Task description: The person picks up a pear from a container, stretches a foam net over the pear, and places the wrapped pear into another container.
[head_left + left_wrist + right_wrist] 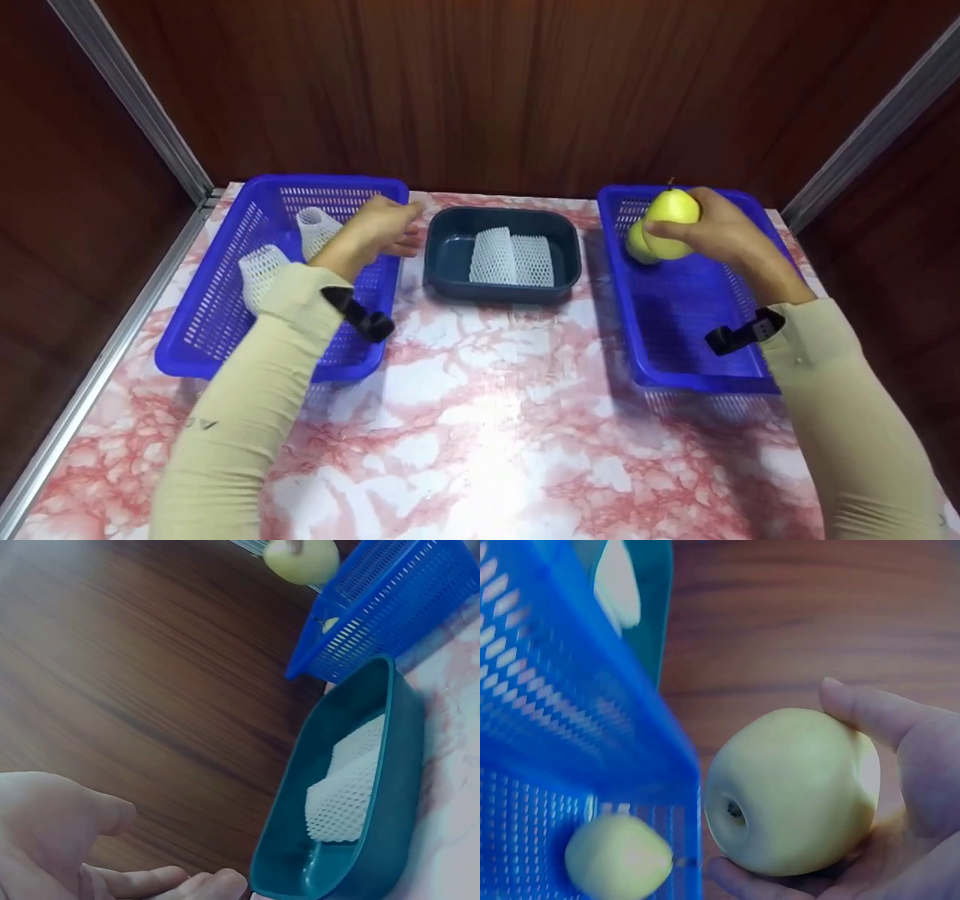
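Observation:
A yellow-green pear (673, 217) is held in my right hand (718, 229), between thumb and fingers, above the right blue basket (637, 330). A second pear (619, 858) lies in that basket, partly hidden behind the held one in the head view. Over the inner edge of the left blue basket (279, 369) hovers my left hand (379, 229), its fingers loosely extended and nothing in them. Two white foam net sleeves, one nearer (261, 271) and one farther (316, 225), lie in the left basket.
Between the baskets stands a dark teal tub (501, 292) with two white foam nets (493, 257) lying side by side inside. The marbled red-and-white tabletop (480, 420) meets a brown wood-grain wall (480, 97) behind. Metal rails (135, 97) run along the corners.

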`<state>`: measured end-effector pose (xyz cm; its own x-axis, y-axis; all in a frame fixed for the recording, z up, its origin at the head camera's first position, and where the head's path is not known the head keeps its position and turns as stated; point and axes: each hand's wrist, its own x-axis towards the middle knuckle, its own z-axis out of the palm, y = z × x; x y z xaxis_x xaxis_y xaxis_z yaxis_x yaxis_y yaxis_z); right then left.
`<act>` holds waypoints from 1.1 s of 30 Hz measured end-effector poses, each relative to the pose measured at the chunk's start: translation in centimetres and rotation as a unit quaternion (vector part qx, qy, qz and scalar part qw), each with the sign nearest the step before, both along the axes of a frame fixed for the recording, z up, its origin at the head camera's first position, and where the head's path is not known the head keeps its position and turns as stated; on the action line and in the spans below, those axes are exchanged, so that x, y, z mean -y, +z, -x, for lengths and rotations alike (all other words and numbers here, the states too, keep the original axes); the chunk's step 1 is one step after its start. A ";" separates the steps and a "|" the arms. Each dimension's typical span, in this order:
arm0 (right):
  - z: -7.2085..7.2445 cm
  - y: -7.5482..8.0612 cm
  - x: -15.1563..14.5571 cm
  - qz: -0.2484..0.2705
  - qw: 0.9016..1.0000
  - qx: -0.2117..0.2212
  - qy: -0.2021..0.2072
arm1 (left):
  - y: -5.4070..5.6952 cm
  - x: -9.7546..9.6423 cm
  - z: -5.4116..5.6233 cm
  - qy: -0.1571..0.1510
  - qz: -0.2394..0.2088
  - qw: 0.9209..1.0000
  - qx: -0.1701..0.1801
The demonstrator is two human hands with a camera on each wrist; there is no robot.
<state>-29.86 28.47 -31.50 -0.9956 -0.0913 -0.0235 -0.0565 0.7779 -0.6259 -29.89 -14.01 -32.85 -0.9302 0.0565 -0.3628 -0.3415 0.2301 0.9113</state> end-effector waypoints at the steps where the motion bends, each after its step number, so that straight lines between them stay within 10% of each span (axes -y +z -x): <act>1: -0.3 0.1 0.4 0.002 1.000 -0.002 0.002 | -0.1 -0.4 0.2 -0.004 0.006 1.000 0.006; 9: -3.3 1.0 3.6 0.019 0.999 0.001 0.041 | -1.2 -2.3 1.5 -0.031 0.075 0.996 0.034; 17: -6.7 1.3 6.6 0.011 0.994 -0.004 0.109 | -2.5 -3.2 2.0 -0.100 0.216 0.971 0.038; 33: -12.4 -2.8 11.0 0.056 0.975 0.001 0.214 | -4.3 -3.5 2.2 -0.088 0.216 0.971 0.055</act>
